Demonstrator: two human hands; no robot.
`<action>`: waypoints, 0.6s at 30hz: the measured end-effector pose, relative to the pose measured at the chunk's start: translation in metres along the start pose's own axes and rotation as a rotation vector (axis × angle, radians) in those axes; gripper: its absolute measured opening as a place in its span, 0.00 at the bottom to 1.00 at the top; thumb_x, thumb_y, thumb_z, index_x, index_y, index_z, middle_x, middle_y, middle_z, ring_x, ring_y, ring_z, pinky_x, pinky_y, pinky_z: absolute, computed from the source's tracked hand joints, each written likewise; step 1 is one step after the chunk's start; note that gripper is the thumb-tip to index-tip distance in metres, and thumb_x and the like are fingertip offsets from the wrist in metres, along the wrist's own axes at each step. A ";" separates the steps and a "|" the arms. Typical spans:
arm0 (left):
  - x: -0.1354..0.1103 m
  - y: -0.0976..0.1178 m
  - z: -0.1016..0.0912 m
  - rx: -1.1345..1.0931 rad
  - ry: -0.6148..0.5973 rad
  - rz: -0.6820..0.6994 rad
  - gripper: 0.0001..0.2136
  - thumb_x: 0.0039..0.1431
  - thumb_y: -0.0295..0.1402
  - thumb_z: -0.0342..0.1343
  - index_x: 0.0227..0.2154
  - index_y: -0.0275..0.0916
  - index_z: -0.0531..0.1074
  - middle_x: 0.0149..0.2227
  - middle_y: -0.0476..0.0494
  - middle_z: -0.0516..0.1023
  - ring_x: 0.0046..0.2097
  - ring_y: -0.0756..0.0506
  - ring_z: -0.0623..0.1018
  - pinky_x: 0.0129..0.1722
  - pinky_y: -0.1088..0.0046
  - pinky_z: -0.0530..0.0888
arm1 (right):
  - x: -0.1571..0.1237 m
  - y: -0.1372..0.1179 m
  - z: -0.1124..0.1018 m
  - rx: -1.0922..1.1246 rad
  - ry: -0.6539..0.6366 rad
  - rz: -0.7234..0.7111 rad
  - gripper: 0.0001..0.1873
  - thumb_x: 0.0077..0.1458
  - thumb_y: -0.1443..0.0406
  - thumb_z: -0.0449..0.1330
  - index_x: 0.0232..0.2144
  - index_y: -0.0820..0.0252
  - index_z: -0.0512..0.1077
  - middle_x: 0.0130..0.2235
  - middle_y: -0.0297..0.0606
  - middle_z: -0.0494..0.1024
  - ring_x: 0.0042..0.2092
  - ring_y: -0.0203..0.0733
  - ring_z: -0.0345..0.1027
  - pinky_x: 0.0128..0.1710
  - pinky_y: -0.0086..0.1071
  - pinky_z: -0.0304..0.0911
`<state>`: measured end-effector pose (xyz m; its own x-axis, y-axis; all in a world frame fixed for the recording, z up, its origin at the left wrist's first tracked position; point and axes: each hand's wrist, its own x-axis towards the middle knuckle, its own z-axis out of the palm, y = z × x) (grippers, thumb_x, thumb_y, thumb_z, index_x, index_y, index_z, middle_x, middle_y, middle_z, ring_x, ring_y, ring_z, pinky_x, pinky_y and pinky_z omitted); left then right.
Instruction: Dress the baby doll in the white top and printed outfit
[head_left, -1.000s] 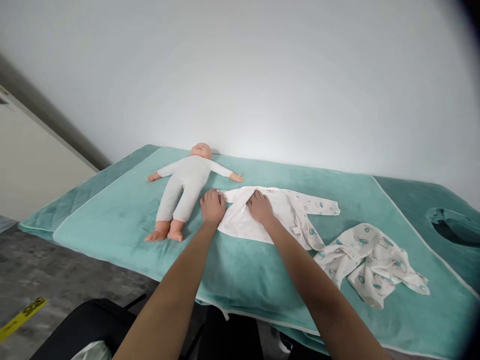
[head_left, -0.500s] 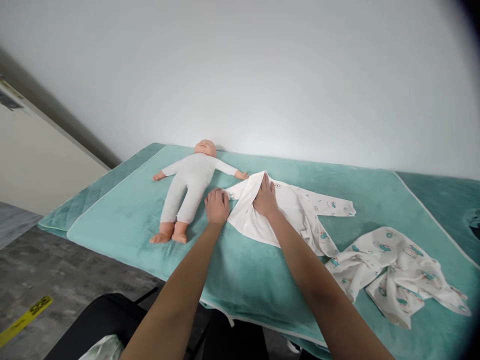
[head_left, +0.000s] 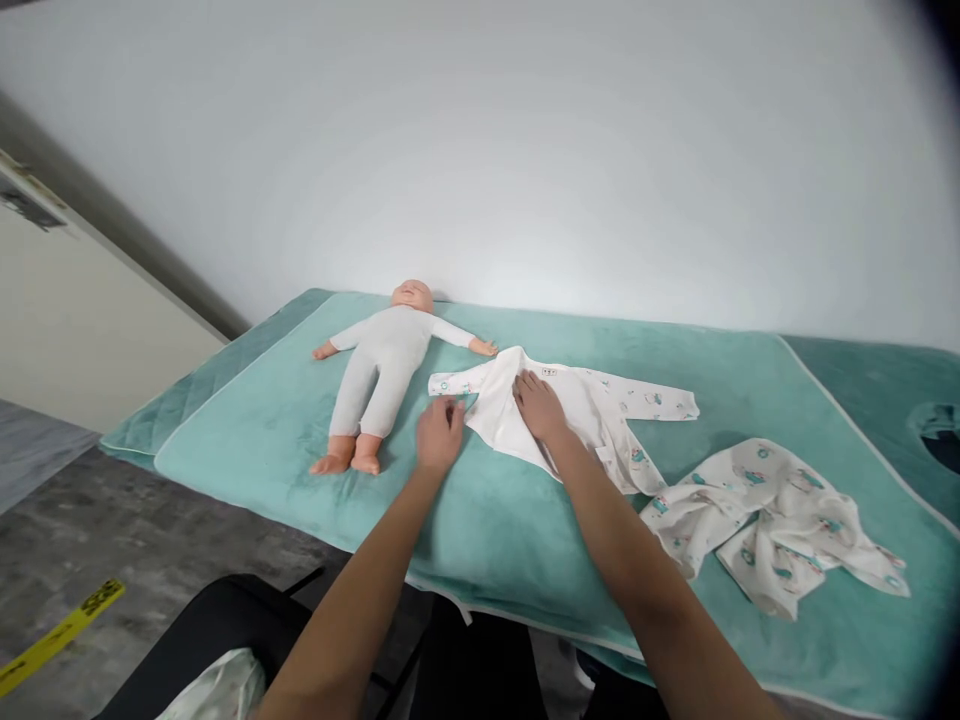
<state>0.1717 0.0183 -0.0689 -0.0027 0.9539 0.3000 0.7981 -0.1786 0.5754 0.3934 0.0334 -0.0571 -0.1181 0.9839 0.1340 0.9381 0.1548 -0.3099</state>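
Note:
A white baby top (head_left: 502,420) with small printed figures on its sleeves lies spread on the green padded mat (head_left: 300,400), its front opened out. My right hand (head_left: 541,405) rests on the inner cloth below the neckline, palm down with fingers stretched. Just left of the top, below its left-hand sleeve, is my left hand (head_left: 441,435); its fingers are slightly bent and apart, with nothing visible in them. A baby doll (head_left: 390,350) in a pale body suit lies face up to the left, one hand close to the top's shoulder.
Crumpled printed baby clothing (head_left: 795,530) lies at the right, touching the top's lower corner. A white wall (head_left: 525,160) stands behind the mat. A black chair (head_left: 217,620) with some cloth on it is at the lower left.
My right hand has come down, and the raised front flap now lies flatter. My left hand has drawn slightly down, off the sleeve, uncovering its cuff.

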 end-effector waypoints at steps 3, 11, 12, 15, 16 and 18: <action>-0.028 0.004 0.004 -0.062 -0.115 0.055 0.18 0.63 0.44 0.53 0.51 0.42 0.69 0.40 0.44 0.80 0.42 0.43 0.78 0.43 0.66 0.72 | -0.033 -0.015 -0.001 -0.002 0.065 -0.027 0.27 0.68 0.63 0.44 0.64 0.71 0.61 0.68 0.53 0.59 0.70 0.51 0.49 0.66 0.45 0.48; -0.055 0.033 -0.003 -0.119 -0.088 0.079 0.18 0.62 0.39 0.53 0.53 0.41 0.69 0.31 0.48 0.76 0.34 0.45 0.77 0.41 0.67 0.72 | -0.095 -0.031 0.018 0.041 0.126 -0.099 0.28 0.68 0.58 0.47 0.65 0.65 0.60 0.68 0.49 0.60 0.69 0.50 0.50 0.64 0.47 0.51; -0.056 0.034 -0.005 -0.119 -0.076 0.075 0.17 0.63 0.37 0.51 0.53 0.40 0.70 0.32 0.47 0.77 0.35 0.44 0.77 0.41 0.67 0.72 | -0.105 -0.025 0.020 0.035 0.136 -0.108 0.29 0.67 0.56 0.49 0.65 0.62 0.61 0.67 0.48 0.61 0.69 0.50 0.52 0.64 0.48 0.51; -0.058 0.035 -0.010 -0.113 -0.025 0.031 0.15 0.64 0.34 0.48 0.51 0.40 0.71 0.34 0.44 0.77 0.37 0.43 0.77 0.40 0.67 0.71 | -0.138 0.005 0.018 -0.007 0.184 -0.115 0.28 0.63 0.53 0.56 0.63 0.55 0.65 0.65 0.45 0.66 0.66 0.52 0.57 0.64 0.49 0.52; -0.059 0.035 -0.012 -0.116 -0.010 0.009 0.15 0.64 0.33 0.47 0.50 0.39 0.71 0.33 0.44 0.77 0.37 0.43 0.77 0.39 0.68 0.71 | -0.149 0.018 0.014 -0.027 0.206 -0.106 0.26 0.63 0.55 0.57 0.61 0.53 0.67 0.63 0.43 0.69 0.65 0.51 0.59 0.63 0.49 0.52; -0.060 0.035 -0.014 -0.140 0.007 -0.027 0.15 0.63 0.32 0.47 0.50 0.38 0.71 0.32 0.44 0.77 0.35 0.43 0.77 0.38 0.68 0.70 | -0.171 0.040 0.001 -0.067 0.256 -0.092 0.18 0.64 0.59 0.57 0.55 0.51 0.72 0.58 0.40 0.74 0.61 0.50 0.63 0.61 0.47 0.55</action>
<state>0.1915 -0.0488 -0.0557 -0.0275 0.9571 0.2883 0.7058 -0.1857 0.6836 0.4511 -0.1282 -0.0930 -0.1257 0.9102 0.3945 0.9477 0.2277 -0.2235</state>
